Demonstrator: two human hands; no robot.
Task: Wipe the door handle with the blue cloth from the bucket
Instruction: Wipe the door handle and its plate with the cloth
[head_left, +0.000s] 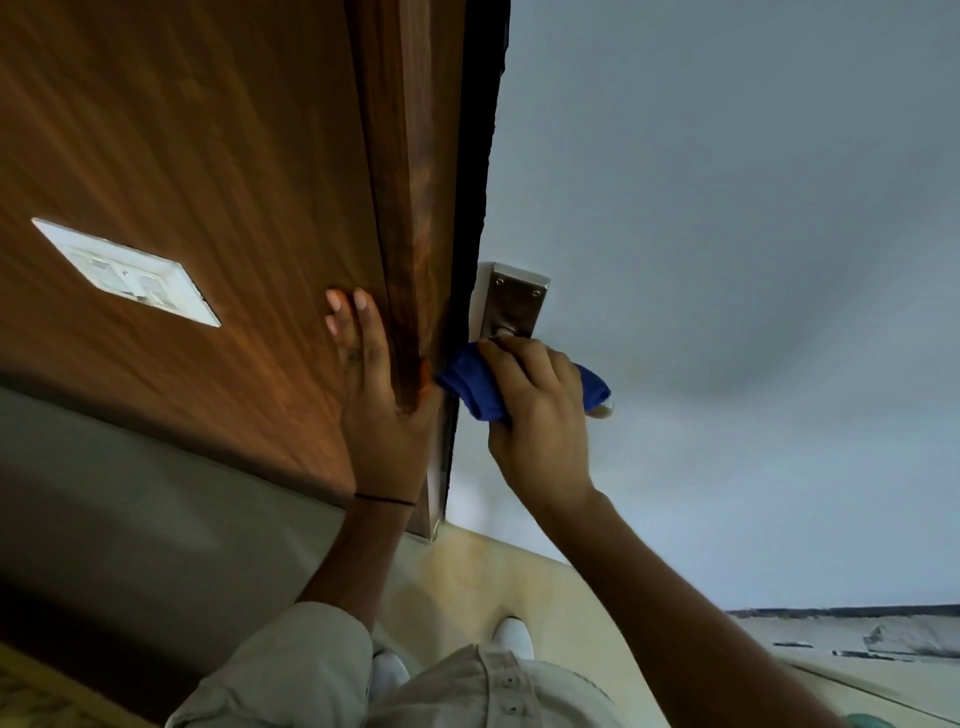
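Blue cloth (470, 387) was bunched in my right hand (540, 410), wrapped over the lever of the door handle (511, 312), so the wiping itself was the step in hand. My fingers (511, 358) were curled shut around cloth and lever together; only the metal plate with its screws and the tip of the lever at the right end showed bare. The cloth hid the rest of the lever, so I could not tell how much of it had been cleaned.

My left hand (376, 400) lay flat and open against the edge of the brown wooden door (208, 156), palm on the wood, fingers pointing up and thumb hooked round the edge, apparently steadying it. It gripped nothing. A thin dark band (384, 500) sat on that wrist.

My right arm reached up from the lower right, wrist bent a little, knuckles towards me. The left forearm rose almost straight from my pale sleeve (291, 670).

The next move, as I judged it, called for sliding the cloth along the lever to its bare tip and then up over the plate, with the grip kept firm enough to rub but loose enough to travel, while the left hand kept the door from swinging. The bucket was not in sight.
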